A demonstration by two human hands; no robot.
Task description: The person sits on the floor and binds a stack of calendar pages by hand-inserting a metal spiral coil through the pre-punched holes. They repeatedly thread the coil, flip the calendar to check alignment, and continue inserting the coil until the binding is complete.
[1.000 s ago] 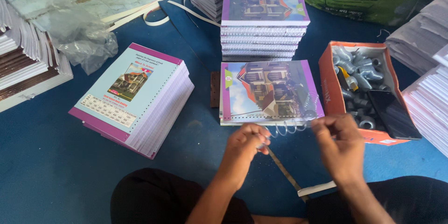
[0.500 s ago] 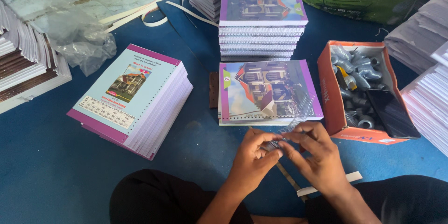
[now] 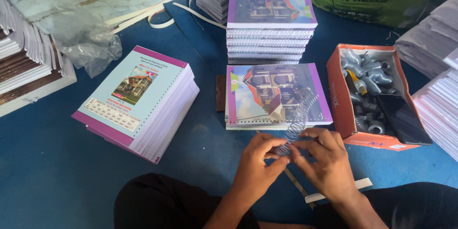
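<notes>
Blue floor (image 3: pixel 43 171) with stacks all round: unbound sheets (image 3: pixel 138 100) on the left with punched holes along their right edge, bound books (image 3: pixel 269 19) stacked at the top centre, one loose book (image 3: pixel 276 96) lying flat just in front of the hands, punched edge toward the person. Orange box (image 3: pixel 365 138) to the right holds grey fittings and a dark phone (image 3: pixel 403 119). Coil (image 3: pixel 298 121) is the work piece: wire spiral, near end pinched between both hands, far end free and lying over the book's lower right cover. Long axis runs diagonally, from the hands up and to the right, so it's skewed well off the hole row, which runs left-right. Left hand (image 3: pixel 260 162) has thumb and fingers closed on the near tip; right hand (image 3: pixel 322 159) closes on the same end from the other side, both narrow pinch grips. Looks like the step is readying the coil end before threading. Next move would need the coil swung parallel to the punched edge, tip lined up with an end hole, then rolled through; a flat stick (image 3: pixel 341 190) lies under the right wrist, untouched
</notes>
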